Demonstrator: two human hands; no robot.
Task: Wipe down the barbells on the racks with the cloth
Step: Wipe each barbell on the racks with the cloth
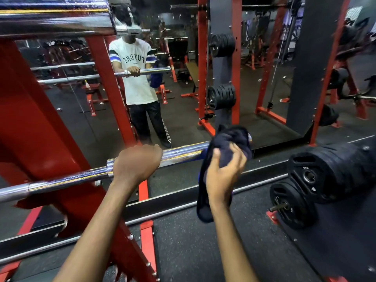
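Gripping the barbell [179,154] left-handed, right hand [223,171] bunching the cloth [227,139].

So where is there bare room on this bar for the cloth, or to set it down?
Bare chrome lies between the left hand and the cloth, and left of that hand along the barbell. The floor between the red rack and the weight plates is free. The plates crowd the right.
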